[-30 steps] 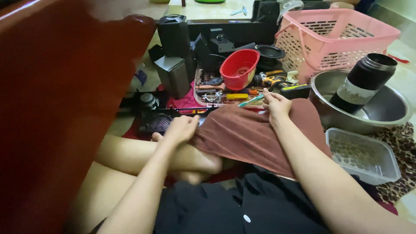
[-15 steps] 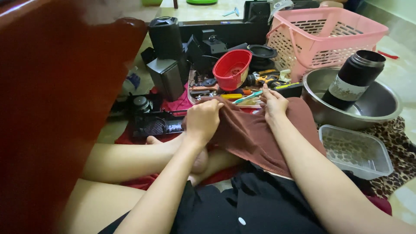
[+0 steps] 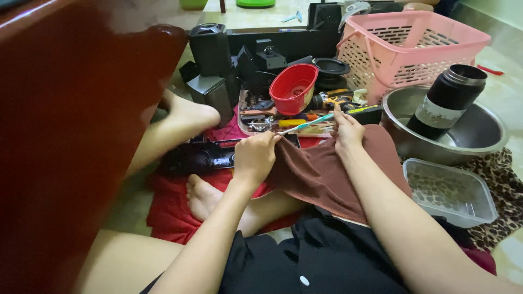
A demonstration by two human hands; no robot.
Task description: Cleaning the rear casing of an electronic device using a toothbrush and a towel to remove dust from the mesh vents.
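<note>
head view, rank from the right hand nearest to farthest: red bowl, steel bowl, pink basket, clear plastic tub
1. Red bowl, up and to the left of the right hand.
2. Steel bowl, to its right.
3. Pink basket and clear plastic tub: too close to call; basket behind, tub lower right.

- The left hand point(image 3: 255, 158) has moved up off the shin to the near edge of the brown cloth point(image 3: 327, 171), its fingers now pinching the hem.
- The right hand point(image 3: 347, 130), resting flat a second ago, now grips the cloth's far edge beside the toothbrush point(image 3: 305, 124).
</note>
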